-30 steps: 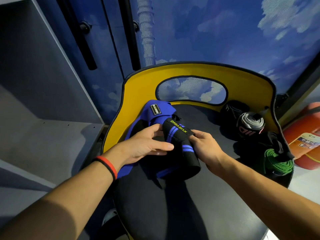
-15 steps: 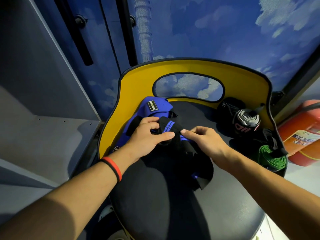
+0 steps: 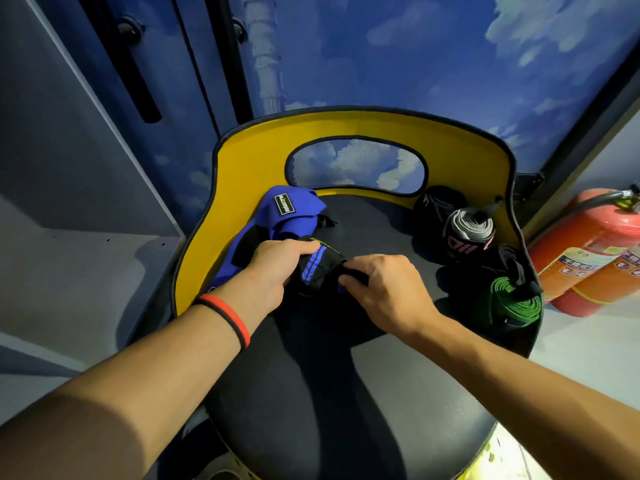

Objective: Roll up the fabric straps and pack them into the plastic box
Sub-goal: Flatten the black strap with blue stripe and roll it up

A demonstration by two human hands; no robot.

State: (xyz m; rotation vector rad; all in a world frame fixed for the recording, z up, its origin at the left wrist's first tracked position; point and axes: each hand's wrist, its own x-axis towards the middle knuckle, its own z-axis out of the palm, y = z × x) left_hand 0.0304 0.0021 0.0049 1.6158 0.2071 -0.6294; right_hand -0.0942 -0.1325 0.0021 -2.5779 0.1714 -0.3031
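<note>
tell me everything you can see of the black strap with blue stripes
The black strap looks like woven fabric, with blue stripes along it and yellow-green lettering near its far edge. It is partly rolled into a bundle over the dark chair seat. The left hand grips one side and the right hand pinches the other.

Cloud-painted blue wall (image 3: 415, 46) behind a yellow-backed chair (image 3: 242, 161) (grey shelf (image 3: 86, 271) left).
</note>
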